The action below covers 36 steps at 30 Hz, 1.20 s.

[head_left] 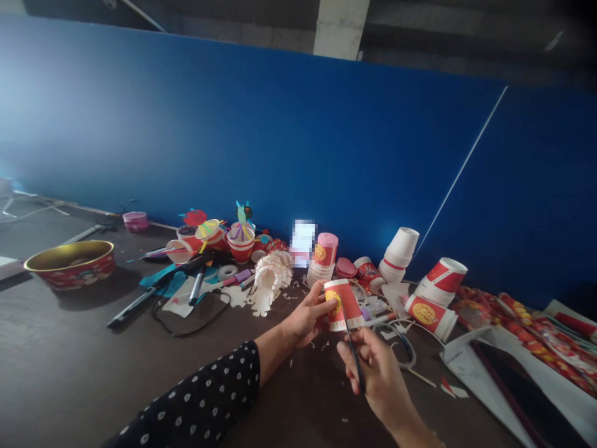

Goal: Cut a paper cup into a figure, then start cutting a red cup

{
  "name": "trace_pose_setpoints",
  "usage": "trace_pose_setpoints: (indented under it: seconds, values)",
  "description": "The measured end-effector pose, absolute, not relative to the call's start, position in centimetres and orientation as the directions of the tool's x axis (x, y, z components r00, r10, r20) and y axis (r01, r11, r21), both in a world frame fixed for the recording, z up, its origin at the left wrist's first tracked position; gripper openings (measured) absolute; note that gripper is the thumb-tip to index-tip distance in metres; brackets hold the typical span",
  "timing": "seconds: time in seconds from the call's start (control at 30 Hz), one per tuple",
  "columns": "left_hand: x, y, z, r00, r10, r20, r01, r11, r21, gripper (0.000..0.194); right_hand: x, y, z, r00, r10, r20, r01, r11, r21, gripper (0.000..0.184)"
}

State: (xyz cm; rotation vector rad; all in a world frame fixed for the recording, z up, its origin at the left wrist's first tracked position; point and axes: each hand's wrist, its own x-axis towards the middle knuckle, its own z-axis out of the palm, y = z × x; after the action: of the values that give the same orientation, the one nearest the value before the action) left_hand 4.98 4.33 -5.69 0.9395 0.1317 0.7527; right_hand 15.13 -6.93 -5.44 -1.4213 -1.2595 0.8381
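Note:
A red and white paper cup (351,298) with a yellow emblem is gripped in my left hand (310,316), thumb across its side. My right hand (373,367) is closed around dark-handled scissors (358,367). The scissor blades reach up against the cup's red wall near its white edge; whether they are cutting into it I cannot tell. Just left of the cup, on the table, lies a curved piece made of white cut paper cups (270,280). Behind the cup stands a stack of cups (324,255) with a red one upside down on top.
A red and gold bowl (69,264) stands at left. Markers (198,286), decorated cups (241,249) and paper scraps lie around. On the right are more stacked cups (398,255), a phone (527,392) on a white sheet and red packaging (545,336). A blue partition (280,137) rises behind.

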Motion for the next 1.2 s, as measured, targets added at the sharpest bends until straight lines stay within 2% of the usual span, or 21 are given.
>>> trace_pose_setpoints:
  seconds: [0.43, 0.63, 0.93, 1.2]
  values:
    - [4.9, 4.5, -5.9, 0.743, 0.634, 0.217, -0.541, 0.377, 0.751, 0.037, 15.2, -7.2, -6.0, 0.233, 0.959, 0.159, 0.317, 0.079, -0.945, 0.023]
    - [4.9, 4.5, -6.0, 0.747, 0.623, 0.230, -0.534, 0.357, 0.766, 0.035, 15.1, -6.9, -5.9, 0.224, 0.964, 0.143, 0.313, 0.068, -0.947, 0.025]
    - [5.1, 5.0, -6.2, 0.717, 0.660, 0.222, -0.549, 0.340, 0.763, 0.044, 15.0, -6.7, -5.7, 0.186, 0.976, 0.116, 0.296, 0.057, -0.954, 0.027]
    - [4.3, 6.3, -5.8, 0.655, 0.730, 0.197, -0.601, 0.345, 0.721, 0.037, 14.7, -6.9, -5.4, 0.157, 0.987, 0.026, 0.229, -0.011, -0.973, 0.034]
